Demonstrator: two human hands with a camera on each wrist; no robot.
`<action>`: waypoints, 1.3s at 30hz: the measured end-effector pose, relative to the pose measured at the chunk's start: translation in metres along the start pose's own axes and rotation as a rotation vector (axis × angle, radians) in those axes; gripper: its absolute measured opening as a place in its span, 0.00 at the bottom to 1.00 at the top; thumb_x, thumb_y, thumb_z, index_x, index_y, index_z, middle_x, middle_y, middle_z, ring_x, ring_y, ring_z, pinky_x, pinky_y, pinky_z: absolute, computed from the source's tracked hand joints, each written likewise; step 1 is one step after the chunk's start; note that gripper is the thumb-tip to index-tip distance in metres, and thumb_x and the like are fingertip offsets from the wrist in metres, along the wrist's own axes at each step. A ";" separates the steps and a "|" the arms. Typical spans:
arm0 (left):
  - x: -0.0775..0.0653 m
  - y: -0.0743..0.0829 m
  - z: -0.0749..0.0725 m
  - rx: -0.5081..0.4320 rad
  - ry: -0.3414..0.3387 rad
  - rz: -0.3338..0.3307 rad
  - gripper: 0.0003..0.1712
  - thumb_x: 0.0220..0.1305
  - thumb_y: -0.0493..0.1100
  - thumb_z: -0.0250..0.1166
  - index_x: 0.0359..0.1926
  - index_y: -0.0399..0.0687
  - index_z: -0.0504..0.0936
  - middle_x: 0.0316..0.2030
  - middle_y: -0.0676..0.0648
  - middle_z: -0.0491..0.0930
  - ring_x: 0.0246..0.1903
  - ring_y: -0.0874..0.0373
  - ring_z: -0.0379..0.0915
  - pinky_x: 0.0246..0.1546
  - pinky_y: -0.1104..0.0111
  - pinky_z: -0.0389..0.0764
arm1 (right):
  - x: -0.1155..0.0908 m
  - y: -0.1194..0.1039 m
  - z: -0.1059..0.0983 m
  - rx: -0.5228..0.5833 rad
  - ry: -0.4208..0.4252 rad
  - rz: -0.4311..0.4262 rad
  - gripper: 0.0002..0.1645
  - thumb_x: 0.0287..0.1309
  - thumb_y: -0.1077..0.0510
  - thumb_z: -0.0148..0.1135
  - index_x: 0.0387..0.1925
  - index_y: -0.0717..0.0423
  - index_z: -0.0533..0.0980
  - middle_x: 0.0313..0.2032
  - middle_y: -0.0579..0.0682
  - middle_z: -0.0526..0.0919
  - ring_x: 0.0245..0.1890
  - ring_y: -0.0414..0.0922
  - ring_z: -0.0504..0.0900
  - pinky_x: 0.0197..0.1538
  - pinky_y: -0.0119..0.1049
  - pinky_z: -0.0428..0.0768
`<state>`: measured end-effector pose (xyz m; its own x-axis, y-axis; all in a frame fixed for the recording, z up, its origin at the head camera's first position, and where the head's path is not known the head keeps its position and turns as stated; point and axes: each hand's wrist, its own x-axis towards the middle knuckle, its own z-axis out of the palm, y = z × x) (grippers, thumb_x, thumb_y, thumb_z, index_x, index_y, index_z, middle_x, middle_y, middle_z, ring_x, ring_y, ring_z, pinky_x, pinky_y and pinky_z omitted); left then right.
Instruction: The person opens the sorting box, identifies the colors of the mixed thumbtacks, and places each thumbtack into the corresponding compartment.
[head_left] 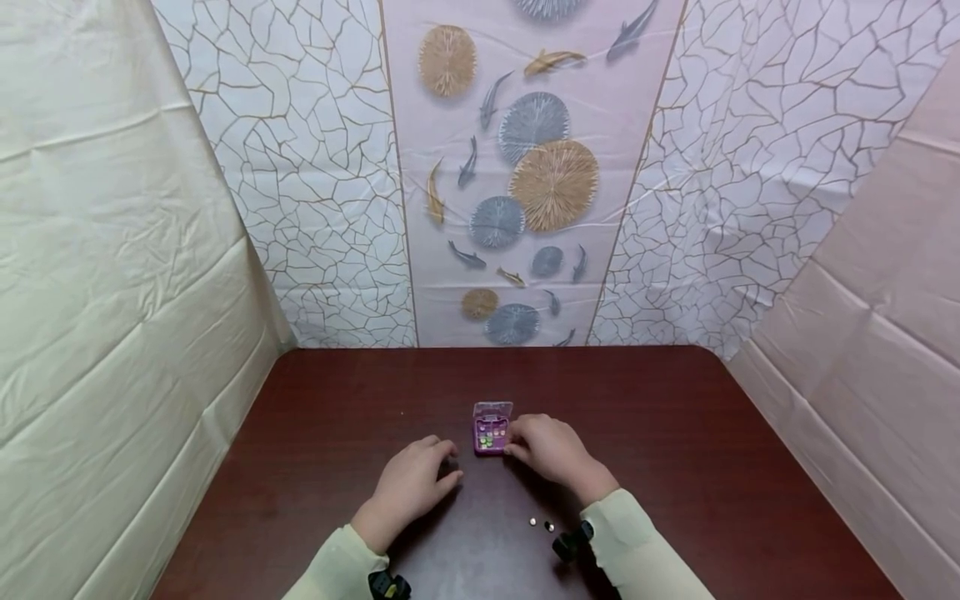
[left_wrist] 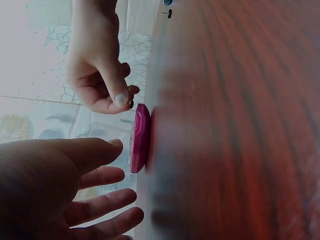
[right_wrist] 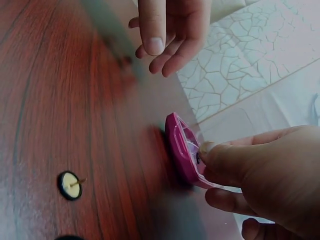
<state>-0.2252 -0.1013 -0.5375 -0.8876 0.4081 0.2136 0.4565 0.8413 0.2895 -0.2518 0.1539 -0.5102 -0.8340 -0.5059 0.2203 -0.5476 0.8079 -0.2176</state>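
Magenta case (left_wrist: 142,142) sits flat on the dark red-brown bench (head_left: 360,392), between the two hands; clear hinged lid (head_left: 492,409) raised at the far side. Small pale, green and pinkish pieces (head_left: 487,440) inside, too small to identify.

Right hand (head_left: 551,448) at the case's right rim; grip pinching a small dark piece (left_wrist: 131,104) between thumb and fingertips. Whether fingertips touch the case: cannot tell.

Left hand (head_left: 412,479) just left of the case, apart from it; grip released, fingers relaxed and spread, nothing held.

Two round-headed thumbtacks (head_left: 532,522) loose on the bench, near the right wrist; one dark-rimmed, its pin (right_wrist: 81,182) showing.
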 end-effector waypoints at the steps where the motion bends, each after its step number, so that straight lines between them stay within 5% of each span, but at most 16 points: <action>1: 0.000 0.000 0.000 0.002 0.004 0.003 0.17 0.59 0.58 0.68 0.45 0.56 0.84 0.36 0.53 0.81 0.34 0.60 0.75 0.36 0.58 0.82 | 0.001 0.000 0.001 -0.001 0.009 -0.001 0.03 0.59 0.48 0.67 0.30 0.38 0.82 0.29 0.35 0.81 0.29 0.35 0.77 0.32 0.42 0.82; 39: -0.003 -0.001 0.001 -0.002 0.014 0.014 0.18 0.59 0.58 0.68 0.45 0.56 0.84 0.37 0.52 0.82 0.35 0.59 0.76 0.37 0.57 0.82 | 0.007 0.002 0.001 -0.013 0.048 0.054 0.03 0.59 0.47 0.67 0.34 0.38 0.83 0.31 0.34 0.82 0.31 0.34 0.78 0.34 0.43 0.82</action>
<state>-0.2228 -0.1034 -0.5395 -0.8802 0.4149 0.2307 0.4690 0.8349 0.2879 -0.2591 0.1515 -0.5104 -0.8577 -0.4469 0.2542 -0.5011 0.8374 -0.2183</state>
